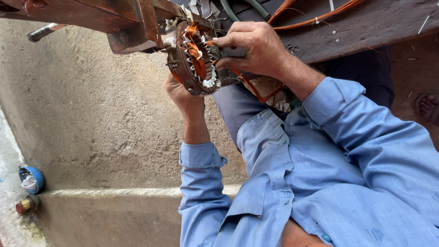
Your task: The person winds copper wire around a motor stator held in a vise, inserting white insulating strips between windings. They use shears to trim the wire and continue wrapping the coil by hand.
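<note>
At the far left, near nine o'clock low, a small blue cap-like object point(31, 179) sits against the pale wall, with a brass fitting with a red end point(24, 205) just below it at about seven o'clock. A concrete wall point(93, 110) fills the left half of the view. At eleven o'clock a rusty brown metal bracket point(124, 18) juts in from the top edge, and a grey rod point(42, 31) pokes out beside it.

Just right of the bracket, at about twelve o'clock, hangs the round motor stator point(194, 57), a dark ring with white slot liners and copper windings in its bore, tilted on edge so its open face shows toward the camera. The left hand point(183, 98) comes up from six o'clock under the ring and cups its lower rim, fingers curled behind it, gripping the stator from below. The right hand point(253, 49) lies at three o'clock of the ring, fingers bent and closed on the upper rim, fingertips pressed among the copper turns.

Loose copper wire point(323, 5) runs from the stator toward one o'clock across the dark wooden desk point(374, 25), where white scraps are scattered. Both forearms wear light blue shirt sleeves point(361, 146). At three o'clock far right, a sandalled foot point(436, 109) rests on the dirt floor.
</note>
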